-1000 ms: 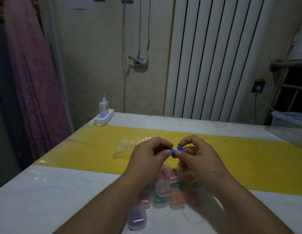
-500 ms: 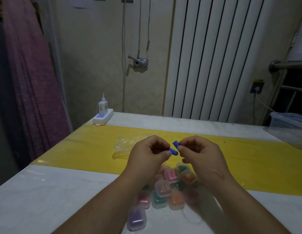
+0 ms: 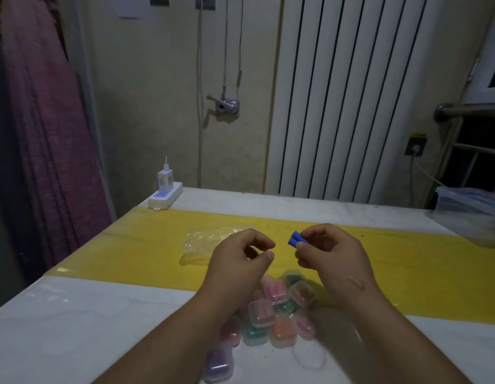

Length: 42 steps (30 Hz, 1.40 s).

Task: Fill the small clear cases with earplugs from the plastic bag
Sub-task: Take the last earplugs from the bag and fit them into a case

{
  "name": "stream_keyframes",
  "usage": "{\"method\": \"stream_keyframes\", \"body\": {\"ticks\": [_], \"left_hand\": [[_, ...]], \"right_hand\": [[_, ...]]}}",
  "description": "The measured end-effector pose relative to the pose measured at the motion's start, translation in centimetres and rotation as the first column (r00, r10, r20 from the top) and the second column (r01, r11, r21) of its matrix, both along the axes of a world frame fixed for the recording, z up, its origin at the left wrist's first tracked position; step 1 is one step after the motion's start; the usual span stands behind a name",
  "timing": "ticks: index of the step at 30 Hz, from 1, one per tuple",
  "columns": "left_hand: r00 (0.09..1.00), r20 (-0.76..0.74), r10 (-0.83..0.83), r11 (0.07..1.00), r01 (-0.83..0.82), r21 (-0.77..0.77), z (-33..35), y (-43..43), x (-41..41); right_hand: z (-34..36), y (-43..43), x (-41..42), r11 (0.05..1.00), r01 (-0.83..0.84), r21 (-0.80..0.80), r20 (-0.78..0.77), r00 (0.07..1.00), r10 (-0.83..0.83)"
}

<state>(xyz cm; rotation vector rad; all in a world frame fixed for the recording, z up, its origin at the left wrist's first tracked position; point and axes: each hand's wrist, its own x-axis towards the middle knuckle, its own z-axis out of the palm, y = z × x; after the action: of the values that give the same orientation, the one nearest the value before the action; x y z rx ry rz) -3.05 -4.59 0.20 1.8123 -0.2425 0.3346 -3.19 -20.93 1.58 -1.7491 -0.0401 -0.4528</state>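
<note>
My right hand (image 3: 328, 254) pinches two blue earplugs (image 3: 294, 239) side by side between thumb and fingertips, above the yellow strip. My left hand (image 3: 239, 259) hovers just left of them with fingers curled and nothing in it. Below both hands lies a pile of several small clear cases (image 3: 268, 314) holding pink, green, orange and purple earplugs. The crumpled clear plastic bag (image 3: 202, 241) lies on the yellow strip beyond my left hand, partly hidden by it.
A white table (image 3: 74, 328) carries a yellow strip (image 3: 146, 245) across its width. A white power strip with a charger (image 3: 165, 196) sits at the far left corner. A clear plastic container (image 3: 473, 214) stands at the right edge. A radiator lines the wall behind.
Both hands pinched a blue earplug each, tips together. Now both earplugs sit in my right hand, my left hand has let go, and the hands have drawn apart.
</note>
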Motion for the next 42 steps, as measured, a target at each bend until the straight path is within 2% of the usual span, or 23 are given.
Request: {"method": "stream_keyframes", "body": {"ticks": [5,9,12,19,26,29,33,36,40,42], "left_hand": [[1.0,-0.008,0.018,0.976,-0.016,0.217,1.1,-0.2,0.9],[0.995,-0.085,-0.045,0.91,0.076,0.408,1.9,-1.0,2.2],[0.997,-0.065,-0.052,0.855,0.078,0.513,2.7,-2.4,3.4],[0.993,-0.067,-0.097,0.736,0.117,0.667,2.9,-7.3,6.0],[0.965,-0.213,-0.15,0.552,0.261,0.792,1.3,-10.6,8.2],[0.965,-0.21,-0.156,0.501,0.261,0.825,0.7,-11.2,8.4],[0.977,-0.163,-0.14,0.545,0.213,0.811,0.7,-10.4,8.3],[0.981,-0.155,-0.119,0.656,0.195,0.73,1.4,-8.7,7.8],[0.983,-0.12,-0.138,0.827,0.181,0.532,2.6,-6.1,6.0],[0.984,-0.093,-0.149,0.878,0.175,0.445,2.8,-4.9,4.9]], "right_hand": [[0.5,-2.0,0.5,0.993,0.113,-0.012,0.008,0.994,-0.113],[0.7,-3.3,0.9,0.985,0.17,-0.037,0.005,0.985,-0.17],[0.6,-4.1,1.3,0.979,0.205,-0.019,-0.01,0.979,-0.205],[0.0,-5.2,2.1,0.965,0.262,-0.031,-0.046,0.964,-0.263],[-0.3,-5.7,2.5,0.94,0.336,-0.055,-0.032,0.941,-0.338],[-0.1,-5.7,2.3,0.934,0.353,-0.053,-0.018,0.935,-0.354],[-0.3,-5.5,2.1,0.937,0.345,-0.052,-0.019,0.938,-0.346],[-0.3,-5.0,1.9,0.944,0.325,-0.059,-0.026,0.945,-0.327],[-0.2,-4.1,1.6,0.956,0.288,-0.051,-0.029,0.957,-0.289],[-0.2,-3.5,1.3,0.965,0.257,-0.045,-0.033,0.966,-0.258]]}}
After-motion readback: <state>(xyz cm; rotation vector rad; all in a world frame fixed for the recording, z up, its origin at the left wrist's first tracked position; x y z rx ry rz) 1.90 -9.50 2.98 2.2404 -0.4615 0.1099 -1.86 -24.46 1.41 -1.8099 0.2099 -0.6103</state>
